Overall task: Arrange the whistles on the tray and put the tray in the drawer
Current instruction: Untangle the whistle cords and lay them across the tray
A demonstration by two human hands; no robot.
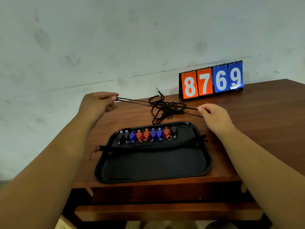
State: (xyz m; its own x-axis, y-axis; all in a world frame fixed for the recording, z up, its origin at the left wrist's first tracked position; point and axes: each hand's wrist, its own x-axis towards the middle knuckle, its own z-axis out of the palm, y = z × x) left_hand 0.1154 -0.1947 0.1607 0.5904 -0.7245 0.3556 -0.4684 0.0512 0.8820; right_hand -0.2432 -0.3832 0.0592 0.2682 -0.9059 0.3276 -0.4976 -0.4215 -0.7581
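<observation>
A black tray lies on the wooden table near its front edge. Several whistles, black, blue and red, stand in a row along the tray's far side. A bundle of straightened black cords lies across the tray's middle, with its ends over both rims. Behind the tray sits a tangled heap of black lanyards. My left hand pinches one end of a black cord at the table's left edge. My right hand pinches the other end, and the cord is stretched between them over the heap.
A flip scoreboard reading 8769 stands at the back of the table against the wall. Below the table top, the drawer front is visible and looks closed. The table's left edge runs just past the tray.
</observation>
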